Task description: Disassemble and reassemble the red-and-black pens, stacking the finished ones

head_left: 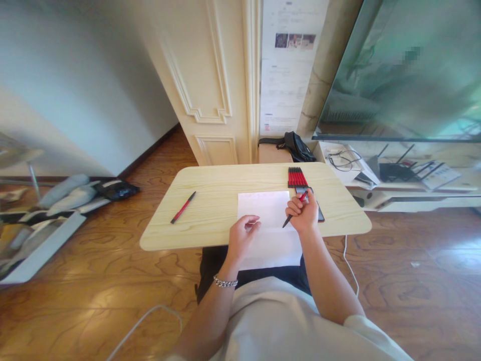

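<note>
My right hand [304,214] is closed around a red pen [303,196] with a black tip end, which points down and left above the sheet of white paper [270,245]. My left hand [242,239] hovers at the paper's left side, fingers loosely curled, thumb apart from them, and nothing in it. The paper lies on the small table [210,180] and hangs over its near edge. A second red and black pen [183,207] rests on the table at the left. Partly hidden behind my right hand is a dark-edged phone-like slab [321,215].
Several red and black pens [296,177] lie side by side near the table's far right edge. Beyond it are a black bag [296,148], a router [396,172] and a large screen [406,70]. A white cable [351,265] hangs to the right; an open box [45,245] stands on the left floor.
</note>
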`<state>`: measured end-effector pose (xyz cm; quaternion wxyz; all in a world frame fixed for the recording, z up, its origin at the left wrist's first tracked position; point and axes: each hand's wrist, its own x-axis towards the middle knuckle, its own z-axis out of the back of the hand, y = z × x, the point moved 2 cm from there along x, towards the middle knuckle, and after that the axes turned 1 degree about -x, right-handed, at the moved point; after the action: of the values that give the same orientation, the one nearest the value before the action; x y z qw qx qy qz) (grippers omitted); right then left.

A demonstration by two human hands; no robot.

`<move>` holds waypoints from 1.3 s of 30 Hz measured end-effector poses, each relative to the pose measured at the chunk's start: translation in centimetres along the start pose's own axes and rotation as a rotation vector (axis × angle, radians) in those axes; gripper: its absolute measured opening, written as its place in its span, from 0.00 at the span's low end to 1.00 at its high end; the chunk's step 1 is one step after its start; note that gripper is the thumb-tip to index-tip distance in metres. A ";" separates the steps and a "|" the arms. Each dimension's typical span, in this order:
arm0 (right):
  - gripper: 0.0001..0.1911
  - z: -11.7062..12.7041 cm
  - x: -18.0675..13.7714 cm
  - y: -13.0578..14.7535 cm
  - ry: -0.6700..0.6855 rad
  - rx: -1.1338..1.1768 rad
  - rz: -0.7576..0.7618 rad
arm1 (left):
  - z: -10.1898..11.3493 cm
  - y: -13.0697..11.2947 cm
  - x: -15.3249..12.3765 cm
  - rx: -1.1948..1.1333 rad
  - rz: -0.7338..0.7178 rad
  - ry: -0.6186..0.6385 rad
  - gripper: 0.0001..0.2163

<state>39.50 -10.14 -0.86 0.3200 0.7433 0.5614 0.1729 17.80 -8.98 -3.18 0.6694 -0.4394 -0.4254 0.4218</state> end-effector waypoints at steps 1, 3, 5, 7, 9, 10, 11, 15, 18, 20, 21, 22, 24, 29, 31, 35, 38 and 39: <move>0.18 0.0 0.0 0.1 0.005 0.016 -0.003 | -0.1 0.0 0.4 0.028 -0.023 0.024 0.10; 0.17 0.0 0.1 0.3 0.013 0.058 -0.003 | -0.6 -0.2 1.5 0.085 -0.088 0.067 0.10; 0.17 -0.1 0.1 0.5 0.014 0.085 0.007 | -1.4 -0.3 2.9 0.147 -0.167 0.092 0.10; 0.18 -0.2 0.1 0.7 0.008 0.067 0.017 | -2.4 -0.4 4.5 0.267 -0.243 0.117 0.10; 0.19 -0.3 0.1 0.9 0.000 0.015 0.022 | -3.4 -0.4 5.8 0.393 -0.312 0.137 0.10; 0.19 -0.3 0.1 1.0 -0.003 -0.005 0.023 | -4.0 -0.3 6.4 0.449 -0.343 0.152 0.10; 0.19 -0.2 0.1 1.1 -0.001 -0.015 0.025 | -4.5 -0.2 6.8 0.503 -0.366 0.173 0.11; 0.21 -0.1 0.4 1.6 0.014 -0.023 0.047 | -5.7 0.5 7.1 0.691 -0.337 0.236 0.14; 0.20 0.0 1.1 1.9 0.001 -0.080 0.092 | -5.6 1.0 6.3 0.774 -0.270 0.232 0.16; 0.20 -0.1 1.8 1.9 -0.039 -0.145 0.116 | -5.3 1.1 5.6 0.793 -0.254 0.222 0.17; 0.21 -0.1 2.2 1.8 -0.081 -0.200 0.131 | -5.1 1.1 5.3 0.798 -0.251 0.216 0.18; 0.23 0.0 2.6 1.6 -0.141 -0.274 0.151 | -4.9 1.1 5.0 0.801 -0.248 0.209 0.18; 0.28 0.0 3.3 1.1 -0.274 -0.438 0.214 | -4.6 1.0 4.5 0.808 -0.247 0.192 0.18; 0.30 0.0 4.3 -1.4 -0.274 -0.589 0.163 | -4.5 0.5 3.9 0.821 -0.252 0.158 0.17; 0.25 0.0 4.5 -2.4 -0.195 -0.623 0.099 | -4.5 0.4 3.8 0.821 -0.246 0.158 0.17; 0.16 0.4 4.6 -3.4 -0.188 -0.838 0.268 | -4.5 0.4 3.9 0.801 -0.233 0.156 0.18; 0.14 0.7 4.8 -3.8 -0.184 -0.985 0.336 | -4.6 0.5 3.9 0.765 -0.243 0.148 0.18; 0.13 0.7 4.8 -3.8 -0.179 -1.025 0.332 | -4.6 0.6 3.9 0.759 -0.250 0.144 0.18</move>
<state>38.67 -5.13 -4.47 0.6562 0.5826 0.2508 0.4088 23.11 -6.20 -4.11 0.8583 -0.1346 -0.2415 0.4323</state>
